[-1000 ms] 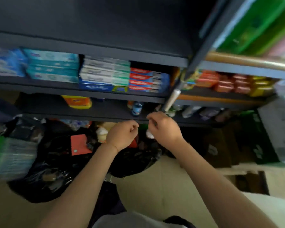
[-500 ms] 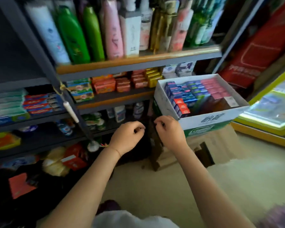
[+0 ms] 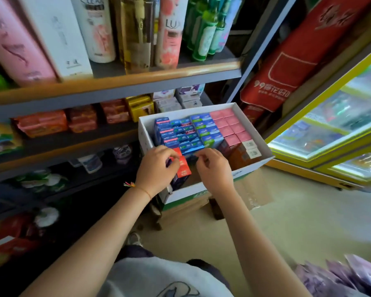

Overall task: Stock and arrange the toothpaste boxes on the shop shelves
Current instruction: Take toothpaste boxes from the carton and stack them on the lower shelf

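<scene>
The left hand (image 3: 157, 168) is curling its fingers around a red toothpaste box (image 3: 183, 166) at the near left corner of the white carton (image 3: 214, 185), thumb and fingertips pinching its upper end; the box is standing on end, its long axis running down into the carton, so any lift is going to have to go straight up before it is swinging left toward the shelves. The right hand (image 3: 214, 168) is hovering just beside it, fingers loosely bent and pinched narrow over the near edge of the blue boxes (image 3: 191, 144); whether it is actually gripping one is not clear, as the fingertips are hiding the contact. The left hand is the nearer one to the red box and to the shelving.

The carton is sitting on brown cardboard boxes (image 3: 186, 209) on the floor, touching the right end of the shelf unit. Inside, toothpaste boxes are standing upright in rows by colour: dark blue at the left, blue-and-green in the middle, pink boxes (image 3: 230, 127) toward the right, and a few orange-sided ones (image 3: 250, 150) at the near right corner. A gap is showing at the near edge beside the red box.

The middle shelf (image 3: 73, 133), left of the carton, is carrying red and gold packs, with tall bottles (image 3: 135, 33) on the shelf above
</scene>
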